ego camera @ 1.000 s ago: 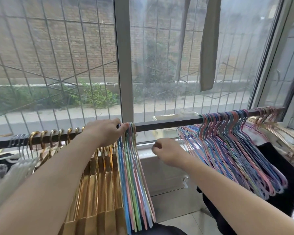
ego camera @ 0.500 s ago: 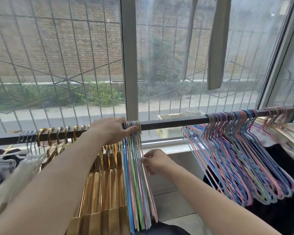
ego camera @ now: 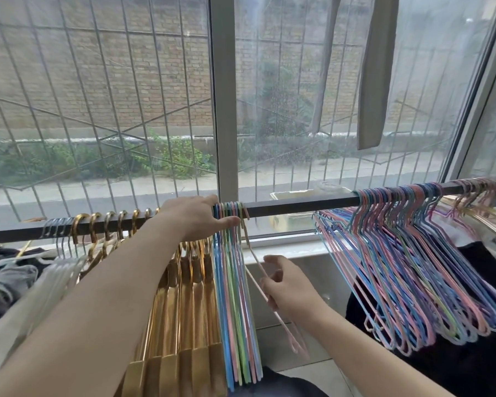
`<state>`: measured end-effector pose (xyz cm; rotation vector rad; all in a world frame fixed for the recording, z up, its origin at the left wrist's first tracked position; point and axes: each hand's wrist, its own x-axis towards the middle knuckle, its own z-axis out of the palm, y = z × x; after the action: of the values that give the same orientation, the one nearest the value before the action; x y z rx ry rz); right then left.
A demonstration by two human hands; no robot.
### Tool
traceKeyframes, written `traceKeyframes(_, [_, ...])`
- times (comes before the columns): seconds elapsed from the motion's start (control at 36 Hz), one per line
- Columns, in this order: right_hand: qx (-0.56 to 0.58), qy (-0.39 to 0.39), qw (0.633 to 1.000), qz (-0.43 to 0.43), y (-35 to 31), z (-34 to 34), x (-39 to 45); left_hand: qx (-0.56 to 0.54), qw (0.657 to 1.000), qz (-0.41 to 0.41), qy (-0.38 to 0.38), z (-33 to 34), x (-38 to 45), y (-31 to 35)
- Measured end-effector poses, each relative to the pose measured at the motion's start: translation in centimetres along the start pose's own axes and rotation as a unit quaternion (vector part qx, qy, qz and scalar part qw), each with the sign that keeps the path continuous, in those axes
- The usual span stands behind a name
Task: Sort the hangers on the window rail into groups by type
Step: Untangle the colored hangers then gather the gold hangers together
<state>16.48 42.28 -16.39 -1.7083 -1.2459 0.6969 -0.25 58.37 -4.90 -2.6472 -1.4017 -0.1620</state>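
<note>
On the rail [ego camera: 298, 202], the left hand [ego camera: 196, 217] rests over the hooks of a pastel hanger bunch [ego camera: 235, 296], fingers extended against them. The right hand [ego camera: 287, 293] pinches a pink hanger [ego camera: 252, 253], hooked just right of that bunch. Gold hangers [ego camera: 184, 325] hang left; a second pastel group [ego camera: 413, 267] hangs right.

Left hand [ego camera: 196, 217] covering rail [ego camera: 298, 203] and hooks of nearest gold hangers [ego camera: 184, 305]. Gold hangers' lower ends running off bottom edge. Pink hanger [ego camera: 272, 308] blurring near tip. White hangers [ego camera: 49, 279] blurring, cut by left edge. Rail's right end crowding into tangled hooks, too small to separate.
</note>
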Motion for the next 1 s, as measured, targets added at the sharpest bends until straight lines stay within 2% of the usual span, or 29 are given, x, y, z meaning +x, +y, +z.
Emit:
traceKeyframes(0.08, [0.100,-0.006,0.995,0.015,-1.2,-1.2,-0.9,0.002,1.000,0.000,0.001,0.2,0.2,0.0])
traceKeyframes(0.17, [0.256,-0.085,0.961,0.055,-3.6,-3.3,-1.3,0.006,1.000,-0.003,0.004,0.3,0.1,0.1])
traceKeyframes(0.22, [0.296,-0.124,0.945,0.061,-4.7,-4.6,-1.1,0.008,1.000,-0.007,0.004,0.2,0.1,0.2])
traceKeyframes(0.36, [0.341,-0.135,0.928,0.060,-5.6,-6.7,0.8,-0.007,1.000,-0.012,-0.010,0.1,0.0,0.0])
traceKeyframes(0.61, [0.395,-0.101,0.906,0.111,-0.9,-6.6,-1.2,0.005,1.000,-0.012,-0.013,-0.7,-0.3,-0.1])
traceKeyframes(0.81, [0.336,-0.078,0.932,0.110,1.1,-7.0,-4.7,-0.011,1.000,-0.022,-0.013,-0.5,-0.5,0.2])
traceKeyframes(0.92, [0.358,-0.045,0.928,0.094,1.8,-7.7,-7.8,-0.021,0.999,-0.022,-0.014,-0.6,-0.7,0.5])
traceKeyframes(1.0, [0.377,-0.026,0.925,0.047,2.2,-8.7,-9.8,-0.034,0.999,-0.022,-0.029,-0.9,-0.7,0.2])
